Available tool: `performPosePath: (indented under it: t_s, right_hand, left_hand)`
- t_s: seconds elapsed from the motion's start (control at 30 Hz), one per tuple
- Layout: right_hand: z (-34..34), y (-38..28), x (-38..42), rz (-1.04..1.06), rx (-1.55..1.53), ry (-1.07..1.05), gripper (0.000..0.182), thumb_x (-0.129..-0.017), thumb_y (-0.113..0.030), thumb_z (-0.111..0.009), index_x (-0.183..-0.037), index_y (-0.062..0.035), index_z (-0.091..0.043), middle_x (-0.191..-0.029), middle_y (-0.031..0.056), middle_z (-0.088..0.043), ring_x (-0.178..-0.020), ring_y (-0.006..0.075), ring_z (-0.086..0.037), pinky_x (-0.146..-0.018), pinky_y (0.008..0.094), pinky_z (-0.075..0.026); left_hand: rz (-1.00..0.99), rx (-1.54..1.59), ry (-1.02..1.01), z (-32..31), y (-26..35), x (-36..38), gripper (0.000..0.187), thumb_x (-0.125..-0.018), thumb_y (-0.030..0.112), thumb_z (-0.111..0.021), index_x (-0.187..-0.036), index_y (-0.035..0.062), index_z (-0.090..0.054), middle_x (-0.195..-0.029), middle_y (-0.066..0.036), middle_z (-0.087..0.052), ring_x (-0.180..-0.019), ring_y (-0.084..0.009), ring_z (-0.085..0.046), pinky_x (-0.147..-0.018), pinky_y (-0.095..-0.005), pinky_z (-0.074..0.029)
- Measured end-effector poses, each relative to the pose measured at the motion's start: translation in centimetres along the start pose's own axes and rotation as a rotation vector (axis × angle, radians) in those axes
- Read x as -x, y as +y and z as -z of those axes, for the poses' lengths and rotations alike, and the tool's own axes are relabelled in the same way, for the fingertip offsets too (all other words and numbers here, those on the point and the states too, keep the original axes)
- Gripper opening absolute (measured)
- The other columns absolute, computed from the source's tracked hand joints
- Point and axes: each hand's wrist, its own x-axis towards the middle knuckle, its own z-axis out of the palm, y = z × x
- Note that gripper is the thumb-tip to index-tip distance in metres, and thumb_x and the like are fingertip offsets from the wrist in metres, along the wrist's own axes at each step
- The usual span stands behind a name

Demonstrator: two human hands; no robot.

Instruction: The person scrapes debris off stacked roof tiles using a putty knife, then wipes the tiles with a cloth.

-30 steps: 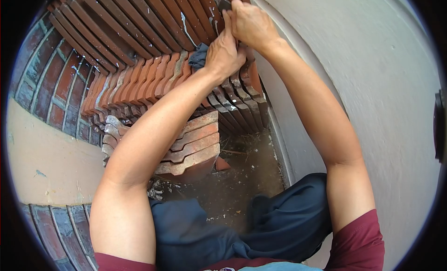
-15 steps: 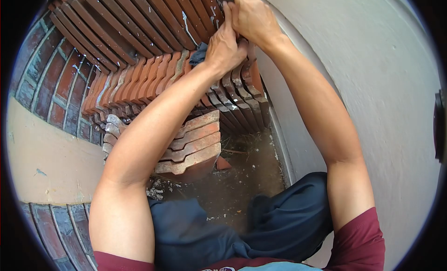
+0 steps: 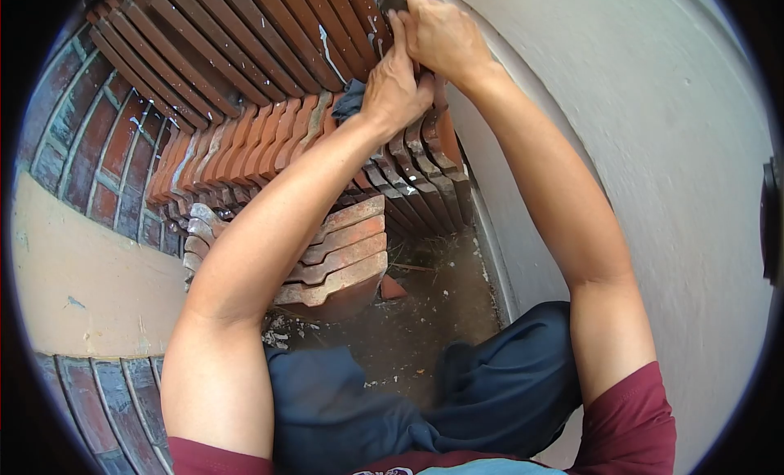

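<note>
My right hand [image 3: 449, 38] is closed at the top of the view, its fingers on a small dark flat-edged piece [image 3: 394, 0] whose kind I cannot make out. Just below and to the left, touching it, is my left hand [image 3: 394, 91]. Its index finger points up towards the dark piece and its thumb is bent to the right; what lies between them is hidden. Both hands are in front of the right end of the stacked brown roof tiles [image 3: 269, 42], near the wall. A crumpled dark cloth [image 3: 349, 101] lies beside my left wrist.
Orange tiles [image 3: 253, 136] stand in a row below the brown ones. Several loose tiles [image 3: 343, 254] are stacked on the dirty floor [image 3: 433, 312], by a small broken piece [image 3: 392, 288]. A pale wall [image 3: 653, 148] borders the right, a brick wall [image 3: 98, 148] the left.
The dark piece shows slightly more and sits a little lower, with my right hand moved slightly down. My left hand stays nearly in place; the view has shifted slightly.
</note>
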Motion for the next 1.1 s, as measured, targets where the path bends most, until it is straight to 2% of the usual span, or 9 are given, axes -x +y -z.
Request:
performPosePath:
  t_s: [0.1,0.2,0.3,0.4,0.43,0.7,0.8,0.97,1.1]
  right_hand:
    - [-1.1,0.5,1.4,-0.051,-0.004,-0.096,0.028,-0.098,-0.030,-0.056,-0.098,-0.0027,-0.060,-0.097,0.0226,-0.070,-0.088,0.0449,-0.069,-0.078,0.0526,-0.056]
    - [-0.5,0.1,0.4,-0.033,-0.015,-0.027,0.029,-0.097,-0.031,-0.056,-0.099,-0.0023,-0.059,-0.098,0.0230,-0.070,-0.090,0.0454,-0.069,-0.078,0.0529,-0.056]
    - [0.1,0.0,-0.8,0.006,-0.023,0.063,0.029,-0.097,-0.031,-0.056,-0.099,-0.0015,-0.059,-0.099,0.0237,-0.070,-0.091,0.0461,-0.069,-0.079,0.0532,-0.056]
    - [-0.6,0.2,0.5,-0.039,-0.031,-0.063,0.029,-0.097,-0.030,-0.056,-0.099,-0.0014,-0.059,-0.098,0.0249,-0.070,-0.091,0.0468,-0.069,-0.080,0.0540,-0.056]
    - [-0.9,-0.1,1.2,-0.058,-0.024,-0.094,0.029,-0.098,-0.029,-0.055,-0.099,-0.0009,-0.059,-0.098,0.0258,-0.070,-0.091,0.0477,-0.069,-0.080,0.0547,-0.056]
    - [0.5,-1.7,-0.6,-0.093,-0.082,0.012,0.029,-0.099,-0.027,-0.055,-0.101,0.0020,-0.058,-0.099,0.0280,-0.069,-0.094,0.0477,-0.068,-0.083,0.0532,-0.056]
    - [-1.4,-1.1,0.5,-0.028,-0.072,0.054,0.028,-0.098,-0.026,-0.055,-0.093,0.0012,-0.057,-0.090,0.0290,-0.069,-0.083,0.0490,-0.067,-0.072,0.0544,-0.055]
    - [-0.4,-1.5,-1.2,-0.046,-0.047,0.090,0.028,-0.100,-0.025,-0.053,-0.103,0.0022,-0.058,-0.102,0.0276,-0.069,-0.095,0.0480,-0.068,-0.083,0.0536,-0.056]
    - [0.2,-2.1,-0.3,-0.111,-0.023,-0.084,0.028,-0.100,-0.025,-0.052,-0.103,0.0020,-0.058,-0.102,0.0274,-0.069,-0.095,0.0477,-0.068,-0.083,0.0531,-0.056]
  left_hand:
    - [0.047,-0.054,-0.094,-0.1,-0.3,1.1,0.102,-0.084,0.013,-0.063,-0.155,-0.0095,0.006,-0.110,-0.030,-0.064,-0.102,-0.0386,-0.066,-0.094,-0.0386,-0.050]
    - [-0.034,0.027,-0.014,0.5,0.1,0.3,0.104,-0.080,0.015,-0.062,-0.154,-0.0104,0.007,-0.126,-0.035,-0.055,-0.115,-0.0452,-0.060,-0.099,-0.0443,-0.049]
    - [0.070,0.063,-0.017,1.2,1.7,-0.9,0.100,-0.085,0.014,-0.063,-0.154,-0.0096,0.006,-0.116,-0.034,-0.062,-0.110,-0.0428,-0.064,-0.099,-0.0400,-0.049]
    - [0.113,0.114,-0.053,-0.1,0.8,0.6,0.101,-0.085,0.013,-0.064,-0.154,-0.0097,0.006,-0.127,-0.036,-0.056,-0.121,-0.0444,-0.059,-0.104,-0.0402,-0.046]
    - [0.006,-0.041,0.015,-0.5,0.2,1.1,0.100,-0.085,0.014,-0.065,-0.155,-0.0082,0.004,-0.136,-0.035,-0.052,-0.127,-0.0425,-0.055,-0.106,-0.0395,-0.044]
    - [0.024,0.072,0.065,1.0,0.9,-0.6,0.105,-0.081,0.015,-0.067,-0.157,-0.0052,0.002,-0.139,-0.036,-0.048,-0.125,-0.0447,-0.055,-0.106,-0.0433,-0.046]
    - [0.006,0.086,0.022,0.3,-0.1,0.7,0.105,-0.082,0.017,-0.068,-0.157,-0.0059,0.001,-0.140,-0.036,-0.047,-0.125,-0.0444,-0.055,-0.106,-0.0427,-0.045]
    - [-0.036,0.015,0.071,1.5,0.4,-1.0,0.108,-0.082,0.016,-0.068,-0.157,-0.0028,0.007,-0.140,-0.035,-0.048,-0.124,-0.0439,-0.056,-0.106,-0.0415,-0.045]
    - [0.017,0.068,-0.002,1.1,0.3,0.2,0.109,-0.082,0.014,-0.068,-0.156,-0.0035,0.010,-0.136,-0.034,-0.052,-0.122,-0.0432,-0.058,-0.104,-0.0404,-0.047]
